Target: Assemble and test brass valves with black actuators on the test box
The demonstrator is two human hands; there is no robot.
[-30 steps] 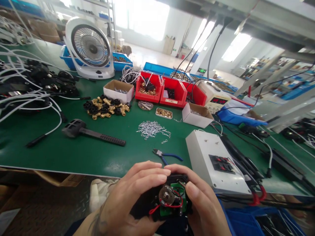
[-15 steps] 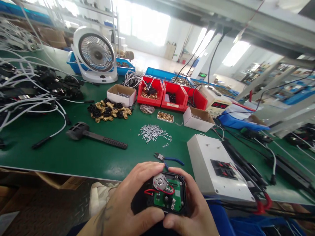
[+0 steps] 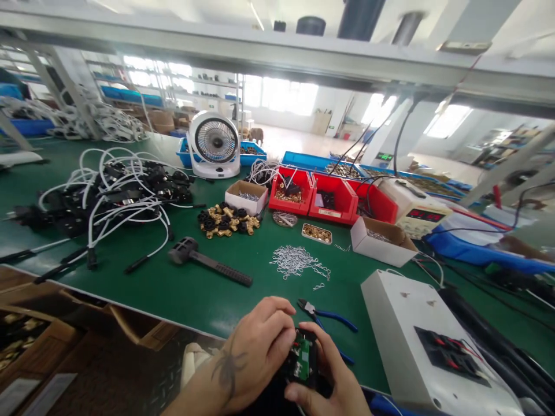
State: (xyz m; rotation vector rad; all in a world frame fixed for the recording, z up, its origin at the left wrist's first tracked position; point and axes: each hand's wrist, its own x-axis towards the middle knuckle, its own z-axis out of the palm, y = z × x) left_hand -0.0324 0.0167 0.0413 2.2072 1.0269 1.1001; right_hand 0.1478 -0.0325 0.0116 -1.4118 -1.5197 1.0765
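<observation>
A small black housing with a green circuit board (image 3: 304, 359) in it is held low at the bench's front edge. My right hand (image 3: 336, 375) wraps its right side, thumb at the near edge and fingers at the far edge. Over the left part of the housing, my left hand (image 3: 262, 341) has its fingers bent and closed; what they grip is hidden. The round silver motor is out of sight behind them. Blue-handled side cutters (image 3: 332, 315) lie just beyond my right hand. Farther off is a pile of wire clips (image 3: 292, 261).
A black mallet (image 3: 210, 263), brass fittings (image 3: 228, 219) and a cable heap (image 3: 125, 185) lie left. Behind stand a fan (image 3: 215, 144), red bins (image 3: 333, 199) and small white boxes (image 3: 381, 240). A grey switch box (image 3: 416, 341) stands right, with a power supply (image 3: 414, 208) behind it.
My left hand has shifted from around the housing's left side to over its interior, now covering the motor. The housing has turned in my right hand. The camera view has swung left and up.
</observation>
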